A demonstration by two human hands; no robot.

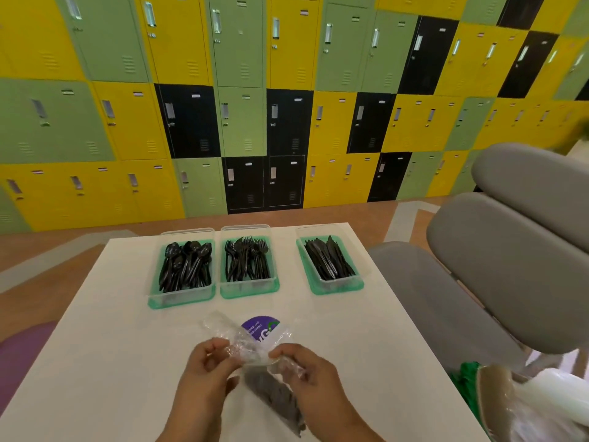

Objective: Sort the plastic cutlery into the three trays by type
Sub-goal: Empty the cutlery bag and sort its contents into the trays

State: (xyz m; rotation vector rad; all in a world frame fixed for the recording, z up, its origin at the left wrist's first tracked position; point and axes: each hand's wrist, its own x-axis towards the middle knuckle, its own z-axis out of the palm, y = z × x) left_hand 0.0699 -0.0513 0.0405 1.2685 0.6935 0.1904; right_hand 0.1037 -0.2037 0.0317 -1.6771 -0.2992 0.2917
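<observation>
Three clear trays with green bases stand in a row on the far half of the white table [95, 346]. The left tray [153, 301] holds black spoons [186, 266], the middle tray [248, 290] black forks [247, 260], the right tray [338, 287] black knives [328, 258]. Near the front edge, my left hand [204, 374] and my right hand [306, 374] each pinch the top of a clear plastic bag [251, 342] with a purple label. Dark cutlery [277, 400] shows inside the bag, between my wrists.
A grey padded chair [510, 266] stands close to the table's right side. At the lower right lie a green item [465, 378] and clear plastic wrapping [541, 409]. A wall of yellow, green and black lockers [287, 106] rises behind the table.
</observation>
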